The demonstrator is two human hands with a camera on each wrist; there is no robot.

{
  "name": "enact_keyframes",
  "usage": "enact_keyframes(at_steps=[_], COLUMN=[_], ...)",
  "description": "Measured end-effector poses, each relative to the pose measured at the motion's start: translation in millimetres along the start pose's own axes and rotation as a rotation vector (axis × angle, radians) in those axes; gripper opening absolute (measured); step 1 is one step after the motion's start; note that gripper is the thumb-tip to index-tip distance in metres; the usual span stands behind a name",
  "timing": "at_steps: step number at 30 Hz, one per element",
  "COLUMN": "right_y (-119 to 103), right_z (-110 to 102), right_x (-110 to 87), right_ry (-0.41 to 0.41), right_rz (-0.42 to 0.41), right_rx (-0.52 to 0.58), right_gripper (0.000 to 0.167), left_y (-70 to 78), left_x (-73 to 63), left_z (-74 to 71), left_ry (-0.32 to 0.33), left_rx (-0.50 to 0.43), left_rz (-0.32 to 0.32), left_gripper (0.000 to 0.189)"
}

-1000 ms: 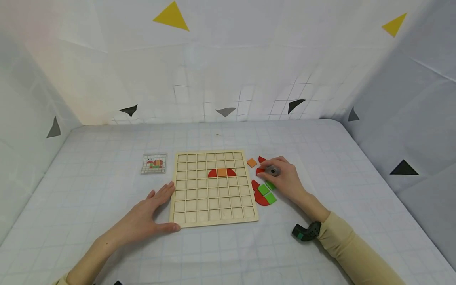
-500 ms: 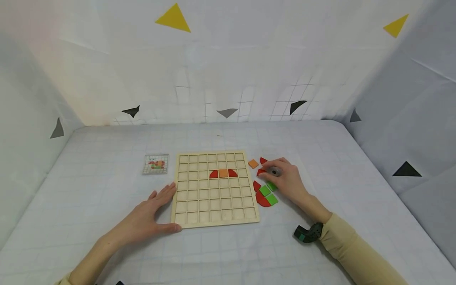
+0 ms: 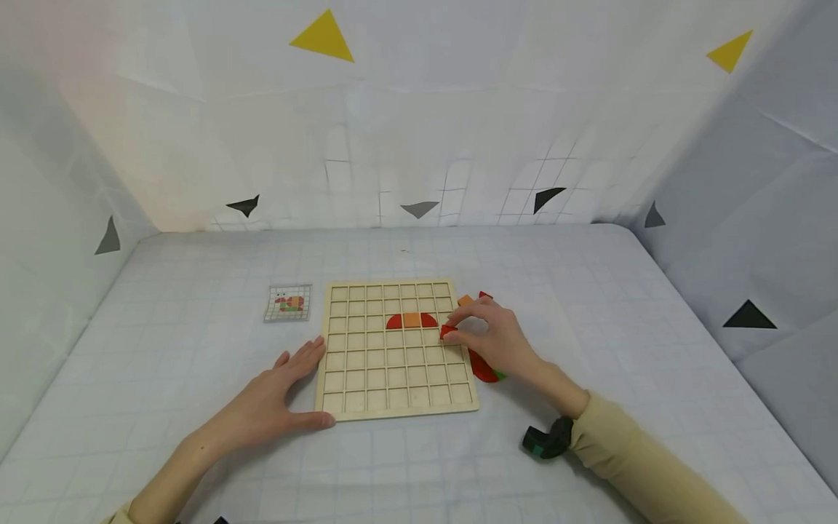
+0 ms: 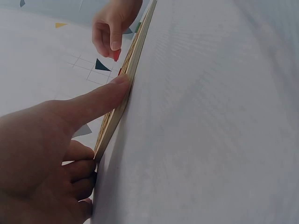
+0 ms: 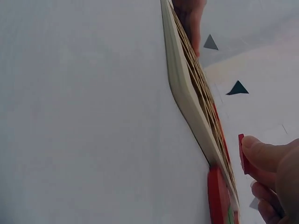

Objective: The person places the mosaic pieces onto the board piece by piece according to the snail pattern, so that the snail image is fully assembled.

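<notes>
A pale wooden grid board (image 3: 356,360) lies on the table in the head view. An orange square (image 3: 411,320) sits in one of its cells, flanked by two red curved-edge pieces (image 3: 394,322). With fingers spread, my left hand (image 3: 265,400) touches the board's left edge, its thumb at the near left corner. My right hand (image 3: 497,338) is over the board's right side, pinching a small red tile (image 3: 447,331) between thumb and fingers. In the right wrist view this red tile (image 5: 244,154) is held above the board; its full outline is unclear.
Right of the board lie an orange square (image 3: 465,300), a small red piece (image 3: 486,295) and a large red rounded piece (image 3: 483,368) with green (image 3: 500,375) beside it, partly hidden by my right hand. A picture card (image 3: 288,303) lies left of the board.
My right hand has lifted the red tile from the loose pieces and carried it left over the board's right side. My left hand stays at the board's edge.
</notes>
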State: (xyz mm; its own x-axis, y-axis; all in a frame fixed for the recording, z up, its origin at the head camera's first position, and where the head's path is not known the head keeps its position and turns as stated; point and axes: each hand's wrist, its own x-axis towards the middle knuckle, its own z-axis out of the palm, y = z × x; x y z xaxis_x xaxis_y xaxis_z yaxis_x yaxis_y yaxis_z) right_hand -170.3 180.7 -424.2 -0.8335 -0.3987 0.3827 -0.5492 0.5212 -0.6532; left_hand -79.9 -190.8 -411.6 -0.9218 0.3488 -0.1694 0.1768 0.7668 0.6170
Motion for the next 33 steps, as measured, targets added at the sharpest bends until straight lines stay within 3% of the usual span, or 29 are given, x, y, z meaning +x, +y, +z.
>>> enact_keyframes(at_steps=[8,14,25,33], right_y=[-7,-6,1,1], right_z=[19,26,29,29], right_x=[4.0,0.1,1.2,1.6], right_ry=[-0.014,-0.006,0.061,0.046], right_rz=[-0.068,-0.046,-0.224,-0.242], right_rx=[0.092,0.026,-0.062,-0.078], right_gripper=[0.024,0.024,0.022,0.020], left_y=[-0.6,-0.5,-1.5,-2.3], left_x=[0.4,1.2,1.4,-0.2], left_z=[1.4,2.3,1.9,1.6], left_ry=[-0.002,-0.002,0.007,0.021], left_rx=[0.004,-0.004,0.006,0.010], left_rz=[-0.005,-0.010,0.008,0.037], left_gripper=[0.113,0.112,0.111,0.110])
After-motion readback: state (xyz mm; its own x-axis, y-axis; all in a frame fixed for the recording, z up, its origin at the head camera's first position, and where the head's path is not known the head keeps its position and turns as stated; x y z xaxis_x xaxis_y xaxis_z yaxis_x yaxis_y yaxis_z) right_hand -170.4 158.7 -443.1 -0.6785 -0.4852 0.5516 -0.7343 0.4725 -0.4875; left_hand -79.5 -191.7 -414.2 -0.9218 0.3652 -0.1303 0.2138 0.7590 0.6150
